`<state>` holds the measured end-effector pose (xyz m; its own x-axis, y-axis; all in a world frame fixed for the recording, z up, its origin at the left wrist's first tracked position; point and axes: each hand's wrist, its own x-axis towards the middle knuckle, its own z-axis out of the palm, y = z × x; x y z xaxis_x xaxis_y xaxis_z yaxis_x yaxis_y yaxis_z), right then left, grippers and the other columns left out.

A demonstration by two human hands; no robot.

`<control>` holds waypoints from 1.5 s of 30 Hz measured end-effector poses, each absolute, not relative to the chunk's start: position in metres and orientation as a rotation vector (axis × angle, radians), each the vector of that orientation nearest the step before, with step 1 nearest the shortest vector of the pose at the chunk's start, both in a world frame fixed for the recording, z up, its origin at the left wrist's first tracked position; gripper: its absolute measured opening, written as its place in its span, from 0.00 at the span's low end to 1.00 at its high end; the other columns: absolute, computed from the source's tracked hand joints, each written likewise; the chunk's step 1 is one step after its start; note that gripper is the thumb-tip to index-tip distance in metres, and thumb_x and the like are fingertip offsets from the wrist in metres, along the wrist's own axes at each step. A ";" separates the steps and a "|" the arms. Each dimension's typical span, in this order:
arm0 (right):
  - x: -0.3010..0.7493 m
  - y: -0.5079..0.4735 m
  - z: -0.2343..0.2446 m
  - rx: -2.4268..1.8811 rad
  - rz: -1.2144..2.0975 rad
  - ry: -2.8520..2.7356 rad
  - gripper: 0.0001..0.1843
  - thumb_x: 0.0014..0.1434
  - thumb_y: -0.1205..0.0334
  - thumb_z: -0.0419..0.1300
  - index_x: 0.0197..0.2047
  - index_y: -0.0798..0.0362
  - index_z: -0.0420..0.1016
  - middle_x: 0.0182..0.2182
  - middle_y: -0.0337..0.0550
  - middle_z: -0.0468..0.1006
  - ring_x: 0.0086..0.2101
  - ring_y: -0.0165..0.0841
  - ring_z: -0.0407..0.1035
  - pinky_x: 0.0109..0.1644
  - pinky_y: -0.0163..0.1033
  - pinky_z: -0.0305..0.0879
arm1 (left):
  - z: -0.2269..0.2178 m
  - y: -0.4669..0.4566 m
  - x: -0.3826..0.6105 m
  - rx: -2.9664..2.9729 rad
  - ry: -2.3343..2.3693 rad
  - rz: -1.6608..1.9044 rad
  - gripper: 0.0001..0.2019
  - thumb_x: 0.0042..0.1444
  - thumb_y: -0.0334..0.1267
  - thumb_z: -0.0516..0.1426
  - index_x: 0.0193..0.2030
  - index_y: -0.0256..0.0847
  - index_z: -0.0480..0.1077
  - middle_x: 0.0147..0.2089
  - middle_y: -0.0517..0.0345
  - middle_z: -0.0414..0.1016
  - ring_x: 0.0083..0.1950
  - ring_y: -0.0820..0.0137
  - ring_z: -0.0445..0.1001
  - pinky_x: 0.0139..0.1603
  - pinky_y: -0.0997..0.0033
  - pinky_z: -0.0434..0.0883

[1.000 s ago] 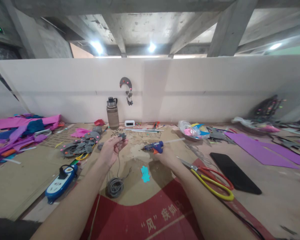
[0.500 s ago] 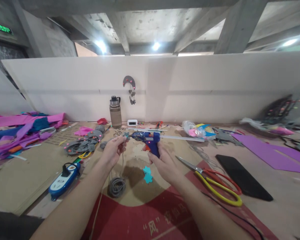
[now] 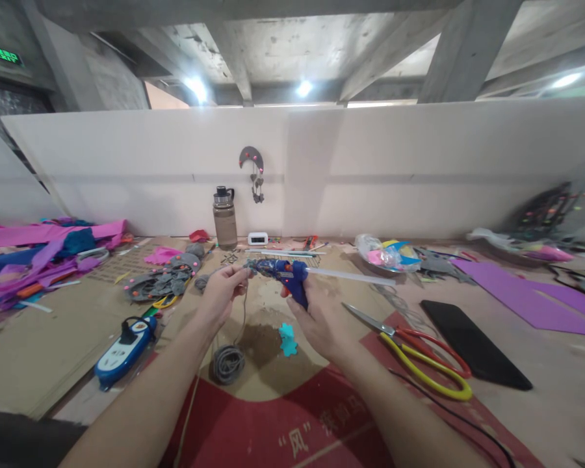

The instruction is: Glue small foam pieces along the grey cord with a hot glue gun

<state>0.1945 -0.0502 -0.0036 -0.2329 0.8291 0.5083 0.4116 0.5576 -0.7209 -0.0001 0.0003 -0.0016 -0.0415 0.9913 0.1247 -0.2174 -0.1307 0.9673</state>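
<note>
My right hand (image 3: 316, 318) is closed round the grip of a blue glue gun (image 3: 286, 274), with a clear glue stick (image 3: 351, 277) jutting from its back. The gun's nozzle points left and touches a small grey felt piece (image 3: 249, 265) pinched in the fingers of my left hand (image 3: 221, 294). A grey cord hangs from that piece down to a coiled bundle (image 3: 227, 363) on the cardboard. A small teal cut-out (image 3: 287, 339) lies on the cardboard under my hands.
Red-and-yellow scissors (image 3: 419, 354) and a black phone (image 3: 472, 351) lie to the right. A blue-white power strip (image 3: 124, 343) sits left, grey felt shapes (image 3: 163, 281) behind it. A water bottle (image 3: 225, 218) stands by the white partition. Purple sheets (image 3: 526, 296) lie far right, pink scraps (image 3: 43, 250) far left.
My right hand lifted the glue gun off the table and brought its nozzle left to the felt piece held by my left hand. The view shifted slightly.
</note>
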 end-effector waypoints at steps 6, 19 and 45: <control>0.195 -0.051 -0.004 -1.102 0.559 -1.858 0.07 0.58 0.65 0.49 0.41 0.53 0.63 0.33 0.42 0.71 0.33 0.32 0.64 0.36 0.37 0.59 | 0.001 -0.002 0.000 1.122 0.996 1.444 0.13 0.38 0.41 0.65 0.22 0.35 0.68 0.19 0.63 0.64 0.20 0.80 0.58 0.20 0.78 0.53; 0.194 -0.050 -0.005 -1.102 0.565 -1.838 0.08 0.58 0.64 0.50 0.42 0.54 0.64 0.33 0.43 0.71 0.32 0.33 0.64 0.37 0.38 0.60 | 0.001 0.000 0.000 1.122 1.002 1.442 0.12 0.37 0.40 0.65 0.21 0.35 0.68 0.20 0.63 0.65 0.20 0.80 0.58 0.20 0.78 0.54; 0.163 -0.025 -0.014 -0.884 0.994 -1.352 0.14 0.51 0.54 0.58 0.37 0.51 0.59 0.38 0.44 0.72 0.39 0.33 0.68 0.46 0.41 0.64 | -0.007 -0.008 0.007 2.135 1.387 1.712 0.03 0.47 0.33 0.57 0.30 0.39 0.71 0.33 0.56 0.72 0.29 0.74 0.67 0.30 0.74 0.65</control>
<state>0.1630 -0.0248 -0.0144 -0.0336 0.9351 0.3529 -0.0576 0.3507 -0.9347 0.0071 -0.0084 -0.0069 -0.0303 0.6692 0.7425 0.5877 -0.5890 0.5548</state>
